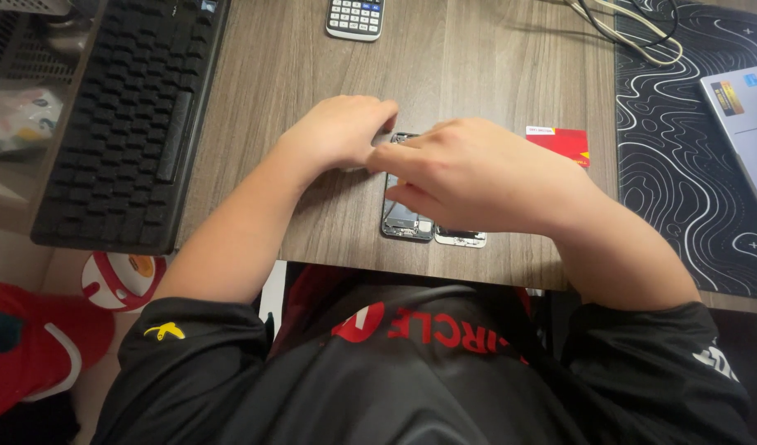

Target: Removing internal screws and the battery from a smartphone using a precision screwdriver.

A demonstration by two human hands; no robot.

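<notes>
Grey-brown wood-grain bench carries an opened smartphone with its internals exposed, lying lengthwise near the front edge, right below the person's chest. Just beside its lower right corner lies a small separated silver phone part, touching or nearly so.

Both hands meet over the phone's upper half. The left hand is curled at the top left corner, fingers folded down; its grip looks closed, though what it pinches is hidden. The right hand lies across the phone body with fingers bent inward toward the left hand; whether its grip has hold of a tool or only presses the frame cannot be told.

To do this well, one hand would best pin the phone flat while the other works with small, even force, since the exposed parts look fragile. Keeping the loose silver part away from the bench edge seems wise.

Around them: a black computer keyboard to the left, a white calculator at the far side, a red card and a black patterned mat to the right.
</notes>
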